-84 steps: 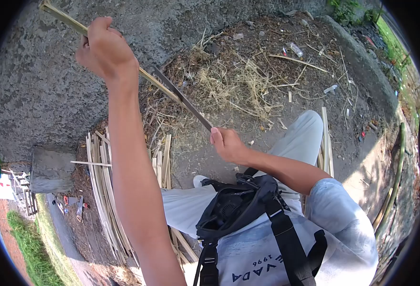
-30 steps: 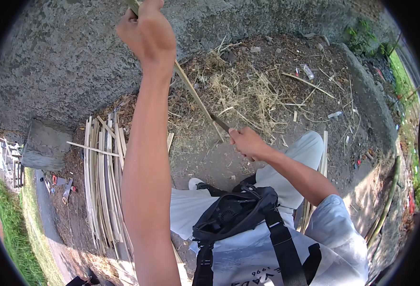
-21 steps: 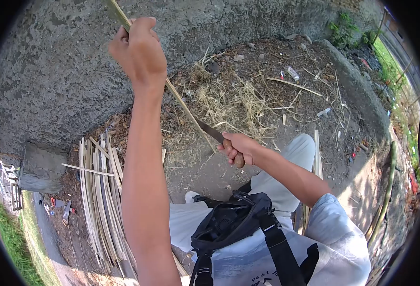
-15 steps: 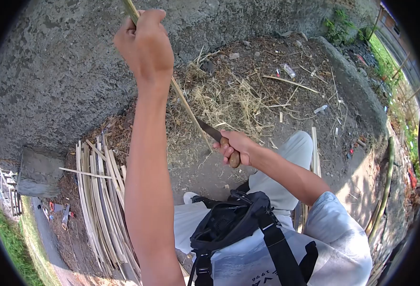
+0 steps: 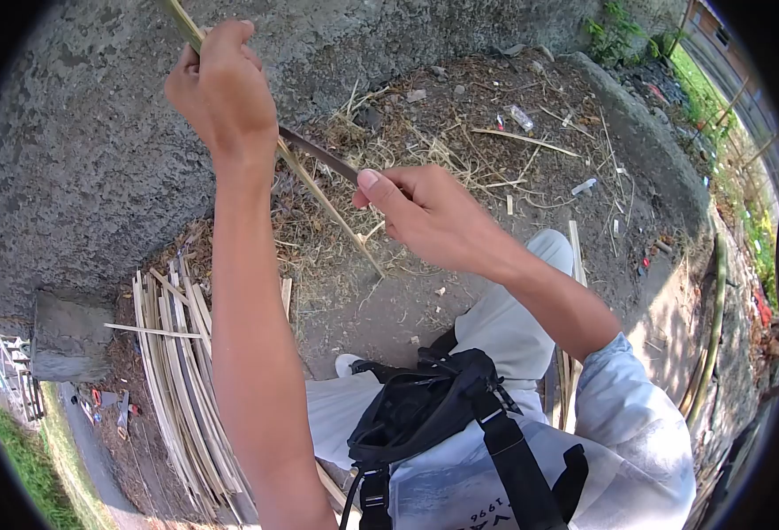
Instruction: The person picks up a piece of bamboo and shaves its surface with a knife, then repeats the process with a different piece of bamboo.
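Note:
High at the upper left, my left hand [image 5: 230, 93] is closed round a long bamboo strip [image 5: 326, 201]. The strip slants down to the right, its lower end near the ground. My right hand [image 5: 429, 212] grips a knife [image 5: 323, 155] in front of my raised knee; the fingers cover its handle. The dark blade points up and left, and its tip end meets the strip just below my left wrist. Pale shavings [image 5: 433, 155] lie on the ground behind the strip.
A bundle of split bamboo strips [image 5: 173, 389] lies at the left, by a concrete block [image 5: 73, 331]. A rough wall [image 5: 106, 159] rises in front. More strips [image 5: 569, 380] lie at my right. My black bag [image 5: 420, 411] hangs at my waist. A saw [image 5: 123, 413] lies far left.
My right hand has moved up and left, carrying the knife along the strip toward my left hand. My left hand and the strip have shifted left in view.

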A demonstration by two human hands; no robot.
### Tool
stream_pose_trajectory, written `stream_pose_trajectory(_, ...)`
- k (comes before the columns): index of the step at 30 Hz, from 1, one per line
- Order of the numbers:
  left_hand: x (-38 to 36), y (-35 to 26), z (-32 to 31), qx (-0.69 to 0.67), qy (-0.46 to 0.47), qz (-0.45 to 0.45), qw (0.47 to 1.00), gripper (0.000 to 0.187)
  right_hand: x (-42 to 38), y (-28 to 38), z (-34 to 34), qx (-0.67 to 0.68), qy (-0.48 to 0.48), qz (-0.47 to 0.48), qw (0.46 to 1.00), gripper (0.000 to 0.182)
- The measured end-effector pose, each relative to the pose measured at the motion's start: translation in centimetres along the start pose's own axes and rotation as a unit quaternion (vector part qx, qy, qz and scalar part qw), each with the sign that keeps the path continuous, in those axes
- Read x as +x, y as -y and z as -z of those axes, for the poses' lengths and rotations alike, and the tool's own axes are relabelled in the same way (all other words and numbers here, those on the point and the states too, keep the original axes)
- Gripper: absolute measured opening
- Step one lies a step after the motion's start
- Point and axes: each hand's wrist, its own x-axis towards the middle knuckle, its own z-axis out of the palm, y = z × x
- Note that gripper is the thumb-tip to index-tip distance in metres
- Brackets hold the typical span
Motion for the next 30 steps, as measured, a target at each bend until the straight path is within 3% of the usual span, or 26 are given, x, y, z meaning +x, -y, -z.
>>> stream_pose_trajectory(3,-0.1,-0.5,0.2,0.006,0.004,0.010,1.000,0.030,-0.1,0.0,-0.4,-0.043,0.027,-0.028,0.998,0.046)
stream_pose_trajectory(6,-0.1,-0.1,0.7,-0.023,0.006,0.024,0.999,0.019,-0.4,-2.4,-1.4,-0.082,0.036,-0.031,0.995,0.043)
stream_pose_trajectory(15,0.2,-0.2,1.4,-0.010,-0.009,0.028,1.000,0.022,-3.0,-10.7,-2.1,-0.159,0.125,-0.136,0.970,0.041)
stream_pose_trajectory(20,1.0,0.1,2.4,-0.001,-0.020,0.016,1.000,0.024,-3.9,-6.8,-1.2,-0.198,0.135,-0.166,0.957,0.045)
stream_pose_trajectory(23,1.7,0.1,3.8,0.008,-0.032,0.014,0.999,0.026,-5.0,-3.4,-0.8,-0.240,0.133,-0.110,0.955,0.048)
stream_pose_trajectory(26,2.5,0.0,5.4,0.005,-0.052,0.027,0.998,0.030,-5.6,-2.9,-0.5,-0.200,0.113,-0.065,0.971,0.050)
stream_pose_trajectory(30,2.3,-0.5,6.8,0.012,-0.066,0.034,0.997,0.034,-5.2,-5.3,-1.6,-0.075,0.100,-0.132,0.983,0.052)
